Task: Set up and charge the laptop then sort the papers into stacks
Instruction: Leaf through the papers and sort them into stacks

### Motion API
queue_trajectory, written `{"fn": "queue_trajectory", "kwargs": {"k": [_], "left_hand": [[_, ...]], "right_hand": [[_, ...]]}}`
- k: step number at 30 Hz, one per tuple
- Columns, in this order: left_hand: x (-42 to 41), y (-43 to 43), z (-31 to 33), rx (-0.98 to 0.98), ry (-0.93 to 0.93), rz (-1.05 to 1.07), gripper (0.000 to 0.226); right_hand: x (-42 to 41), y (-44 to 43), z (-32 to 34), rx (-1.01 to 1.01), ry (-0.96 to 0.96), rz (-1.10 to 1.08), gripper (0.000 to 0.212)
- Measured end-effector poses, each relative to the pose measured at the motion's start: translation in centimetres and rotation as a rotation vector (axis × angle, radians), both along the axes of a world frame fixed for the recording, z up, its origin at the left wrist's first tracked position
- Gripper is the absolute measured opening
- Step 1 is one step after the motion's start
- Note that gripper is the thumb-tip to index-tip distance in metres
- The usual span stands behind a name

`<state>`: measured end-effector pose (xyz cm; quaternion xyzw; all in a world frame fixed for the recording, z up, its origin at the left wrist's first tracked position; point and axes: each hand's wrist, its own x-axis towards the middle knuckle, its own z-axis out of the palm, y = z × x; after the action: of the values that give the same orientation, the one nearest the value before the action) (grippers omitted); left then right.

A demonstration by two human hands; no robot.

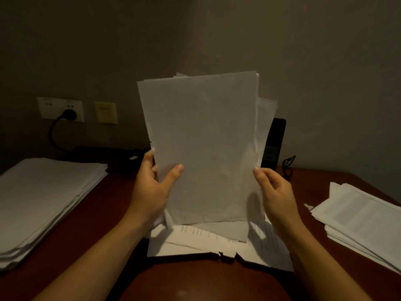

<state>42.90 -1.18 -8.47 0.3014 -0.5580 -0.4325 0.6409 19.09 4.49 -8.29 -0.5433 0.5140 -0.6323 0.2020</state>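
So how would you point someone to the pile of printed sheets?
Start at the reddish-brown desk and go to its right edge, past the right hand. The right pile is loosely fanned with printed text on top, while the left pile shows blank sheets.

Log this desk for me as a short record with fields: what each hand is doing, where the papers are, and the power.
left hand: grips the held sheaf at its lower left edge, thumb in front
right hand: pinches the held sheaf's lower right edge
held sheaf: upright, blank side to camera, above the loose pile
left stack: on the table, top sheet blank
right stack: on the table, top sheet printed
power: black plug in the wall socket
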Motion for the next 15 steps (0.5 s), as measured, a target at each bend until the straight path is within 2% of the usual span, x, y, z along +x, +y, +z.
{"fn": "queue_trajectory", "kwargs": {"k": [3, 6, 9, 13, 15], "left_hand": [[0.1, 0.0, 0.2, -0.025, -0.015, -0.028, 0.058], [-0.2, 0.3, 0.3, -0.04, -0.01, -0.03, 0.039], [-0.5, 0.4, 0.1, -0.038, -0.034, -0.028, 0.04], [-0.7, 0.2, -0.4, -0.045, -0.057, -0.02, 0.04], [-0.7, 0.2, -0.7, -0.016, -0.057, -0.023, 0.039]], "right_hand": [[0.6, 0.1, -0.2, 0.031, 0.03, 0.07, 0.026], [1.5, 0.1, -0.5, 0.017, 0.024, 0.09, 0.032], [1.8, 0.4, 0.1, -0.071, -0.095, 0.053, 0.028], [1.6, 0.6, 0.5, -0.082, -0.145, 0.104, 0.056], [1.3, 0.5, 0.5, -0.088, -0.14, 0.066, 0.055]]}}
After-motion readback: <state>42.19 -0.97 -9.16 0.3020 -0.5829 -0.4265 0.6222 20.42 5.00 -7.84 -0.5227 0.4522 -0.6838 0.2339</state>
